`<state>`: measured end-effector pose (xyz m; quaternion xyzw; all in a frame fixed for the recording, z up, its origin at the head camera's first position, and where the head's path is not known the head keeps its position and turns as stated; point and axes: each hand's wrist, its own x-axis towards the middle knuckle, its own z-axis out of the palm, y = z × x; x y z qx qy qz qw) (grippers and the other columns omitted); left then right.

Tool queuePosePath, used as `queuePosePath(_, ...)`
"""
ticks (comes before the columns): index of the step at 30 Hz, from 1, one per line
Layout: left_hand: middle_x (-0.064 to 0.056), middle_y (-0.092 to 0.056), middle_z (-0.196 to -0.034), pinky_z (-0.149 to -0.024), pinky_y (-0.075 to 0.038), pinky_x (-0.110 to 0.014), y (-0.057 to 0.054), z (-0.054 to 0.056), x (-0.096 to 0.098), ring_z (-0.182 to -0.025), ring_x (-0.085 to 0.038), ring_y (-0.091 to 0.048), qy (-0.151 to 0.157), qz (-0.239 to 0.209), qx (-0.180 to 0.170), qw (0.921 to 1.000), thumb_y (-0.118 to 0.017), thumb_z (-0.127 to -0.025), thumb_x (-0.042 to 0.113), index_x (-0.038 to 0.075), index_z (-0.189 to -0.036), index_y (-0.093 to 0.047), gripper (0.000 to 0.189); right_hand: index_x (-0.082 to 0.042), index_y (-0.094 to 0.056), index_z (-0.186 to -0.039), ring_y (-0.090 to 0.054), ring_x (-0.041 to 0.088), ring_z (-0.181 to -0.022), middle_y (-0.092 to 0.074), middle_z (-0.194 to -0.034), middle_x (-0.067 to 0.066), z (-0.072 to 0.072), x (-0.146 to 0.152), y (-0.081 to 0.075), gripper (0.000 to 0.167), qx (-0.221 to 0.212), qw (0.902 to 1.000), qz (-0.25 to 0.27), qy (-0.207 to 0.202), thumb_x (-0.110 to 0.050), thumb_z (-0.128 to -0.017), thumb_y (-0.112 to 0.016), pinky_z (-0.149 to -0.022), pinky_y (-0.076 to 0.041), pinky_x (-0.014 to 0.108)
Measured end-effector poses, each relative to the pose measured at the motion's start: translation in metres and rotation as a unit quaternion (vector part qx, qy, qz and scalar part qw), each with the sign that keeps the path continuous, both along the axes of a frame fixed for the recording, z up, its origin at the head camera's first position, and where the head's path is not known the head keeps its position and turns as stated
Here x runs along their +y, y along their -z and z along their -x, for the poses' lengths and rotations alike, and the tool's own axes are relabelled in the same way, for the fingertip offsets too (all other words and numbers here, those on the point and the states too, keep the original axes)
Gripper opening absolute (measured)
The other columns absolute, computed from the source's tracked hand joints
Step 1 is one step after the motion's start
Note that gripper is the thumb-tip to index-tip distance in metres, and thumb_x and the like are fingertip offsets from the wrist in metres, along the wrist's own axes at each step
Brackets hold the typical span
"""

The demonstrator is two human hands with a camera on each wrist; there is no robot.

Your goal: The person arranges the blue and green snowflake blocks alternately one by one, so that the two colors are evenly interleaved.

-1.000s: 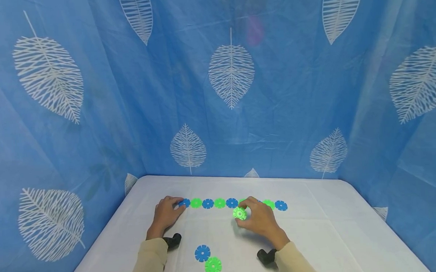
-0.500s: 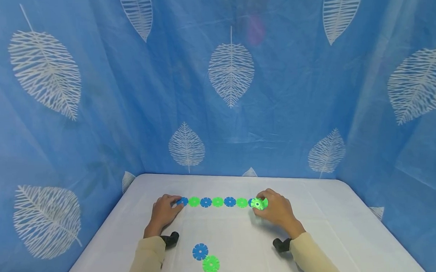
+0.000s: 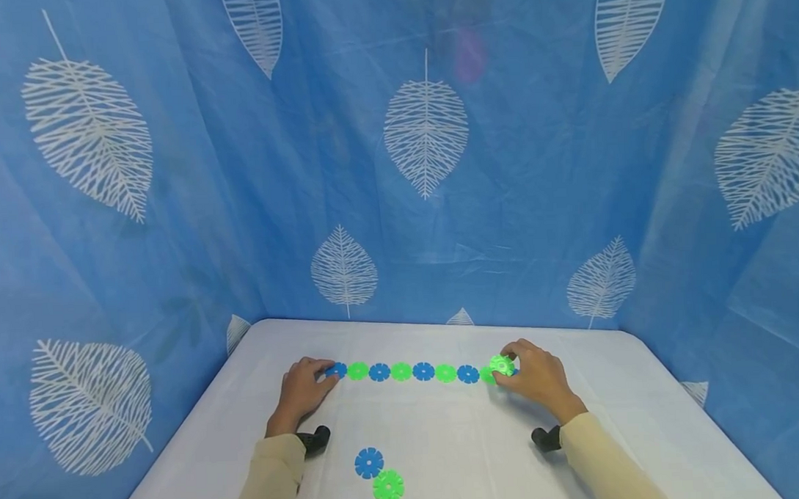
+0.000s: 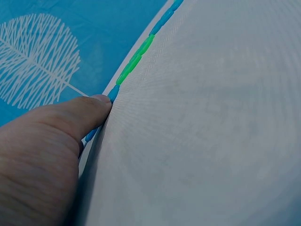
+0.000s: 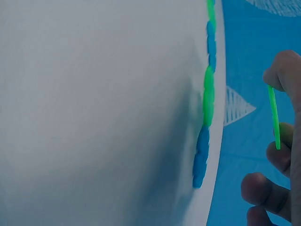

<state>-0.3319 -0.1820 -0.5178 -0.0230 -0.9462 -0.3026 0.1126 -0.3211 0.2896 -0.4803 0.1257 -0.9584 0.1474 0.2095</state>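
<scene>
A row of flat notched discs, blue and green by turns, runs across the white table in the head view, with a green disc [image 3: 446, 373] and a blue disc [image 3: 468, 374] toward its right. My left hand [image 3: 299, 396] holds the blue end disc [image 3: 340, 370] between thumb and fingers at the row's left end. Raised above the other end, my right hand [image 3: 540, 377] pinches a loose green disc [image 3: 501, 365] by its edges. This held disc [image 5: 274, 117] shows edge-on in the right wrist view, clear of the table. Behind it, the row's last blue disc is mostly covered in the head view.
Nearer the front of the table [image 3: 459, 438] lie another blue disc [image 3: 369, 463] and a green disc [image 3: 389, 487], edges meeting. A blue curtain [image 3: 502, 165] with white leaf prints hangs behind and beside the table. Black wrist devices sit below both hands.
My right hand has carried the green disc rightward along the row, from near its middle to above the right end. My left hand has stayed at the left end.
</scene>
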Motion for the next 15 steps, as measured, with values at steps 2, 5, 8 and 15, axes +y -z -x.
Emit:
queuePosePath(2, -0.01, -0.065, -0.12, -0.1, -0.043, -0.054, -0.001, 0.0, 0.0, -0.116, -0.031, -0.057, 0.001, 0.001, 0.001, 1.0, -0.072, -0.091, 0.037, 0.02, -0.124, -0.071, 0.037, -0.02, -0.073, -0.103, -0.057, 0.009, -0.069, -0.068, -0.095, -0.005, 0.001, 0.006, 0.001, 0.04, -0.005, 0.9999, -0.003, 0.009, -0.046, -0.074, -0.082, -0.054, -0.045, 0.03)
queuePosePath(5, -0.01, -0.065, -0.121, -0.1, -0.043, -0.054, -0.001, 0.001, 0.0, -0.118, -0.031, -0.057, 0.003, 0.002, -0.001, 1.0, -0.072, -0.091, 0.037, 0.02, -0.125, -0.071, 0.038, -0.02, -0.073, -0.104, -0.061, 0.013, -0.074, -0.068, -0.098, -0.004, 0.003, 0.015, 0.004, 0.04, -0.016, 0.9995, 0.006, 0.028, -0.047, -0.076, -0.08, -0.057, -0.047, 0.033)
queuePosePath(8, -0.01, -0.065, -0.122, -0.101, -0.043, -0.055, -0.001, 0.002, 0.0, -0.118, -0.031, -0.057, 0.003, 0.006, -0.002, 1.0, -0.071, -0.091, 0.038, 0.02, -0.125, -0.071, 0.038, -0.019, -0.072, -0.109, -0.065, 0.02, -0.085, -0.069, -0.102, -0.001, 0.003, 0.022, 0.006, 0.043, -0.036, 0.998, 0.032, 0.041, -0.049, -0.078, -0.079, -0.064, -0.052, 0.04)
queuePosePath(15, -0.01, -0.065, -0.12, -0.101, -0.042, -0.056, 0.0, 0.001, -0.002, -0.116, -0.032, -0.057, 0.003, 0.002, 0.0, 1.0, -0.071, -0.091, 0.038, 0.02, -0.124, -0.072, 0.037, -0.016, -0.071, -0.116, -0.066, 0.031, -0.099, -0.069, -0.112, 0.006, -0.001, 0.037, 0.008, 0.051, -0.076, 0.9917, 0.073, 0.073, -0.053, -0.081, -0.076, -0.071, -0.054, 0.05)
